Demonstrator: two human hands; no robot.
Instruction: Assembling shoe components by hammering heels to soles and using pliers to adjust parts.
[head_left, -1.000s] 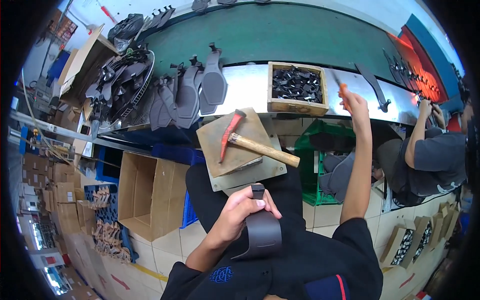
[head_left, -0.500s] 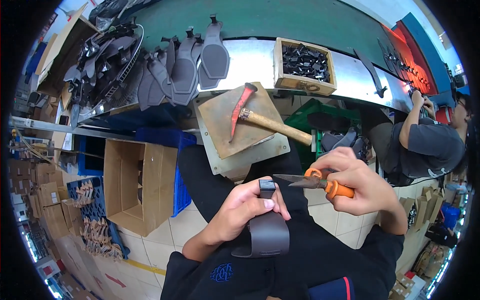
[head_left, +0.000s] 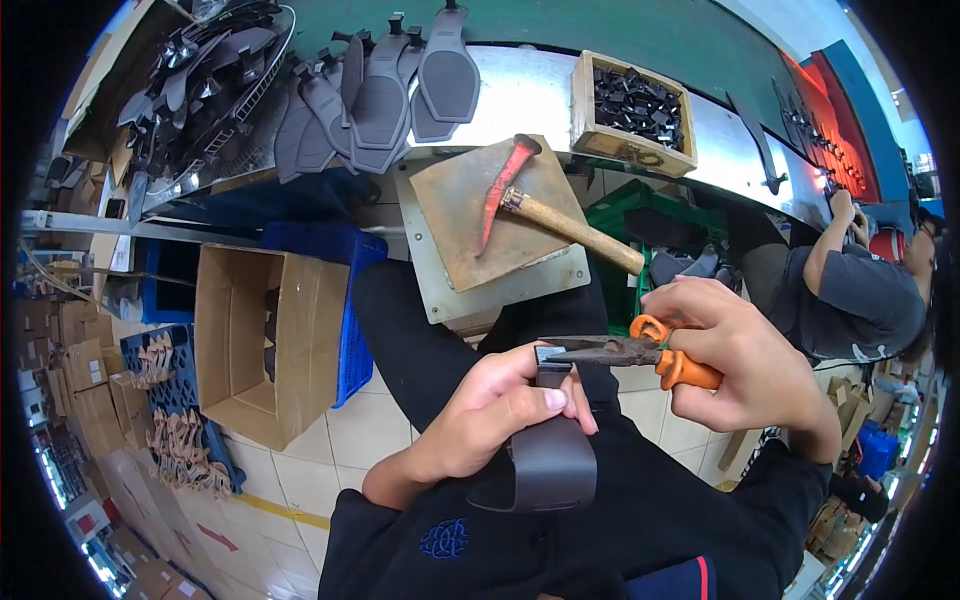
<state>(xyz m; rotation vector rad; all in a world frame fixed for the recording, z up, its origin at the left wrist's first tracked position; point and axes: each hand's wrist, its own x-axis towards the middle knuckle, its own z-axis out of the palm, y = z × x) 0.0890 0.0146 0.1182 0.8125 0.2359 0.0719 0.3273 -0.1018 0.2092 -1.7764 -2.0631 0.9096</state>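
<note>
My left hand (head_left: 478, 415) is closed around the heel end of a dark brown, curved shoe sole (head_left: 553, 465), which is held close to my body. The small block-shaped heel (head_left: 553, 377) points up between its thumb and fingers. Orange-handled pliers (head_left: 618, 350) lie in the grip of my right hand (head_left: 745, 350). Their metal jaws reach left across the heel's flat tip and seem to touch it; whether they are clamped on it is hard to make out.
Ahead, a hammer (head_left: 570, 227) lies on a square plate (head_left: 450, 215). A wooden box (head_left: 640, 150) of small black pieces and several heeled soles (head_left: 383, 110) rest on the bench. An open carton (head_left: 320, 350) stands left. Another person (head_left: 865, 270) sits at the far right.
The pliers have moved left, and their jaws now lie over the heel's tip instead of beside it. My left hand still holds the sole. The whole view has shifted slightly.
</note>
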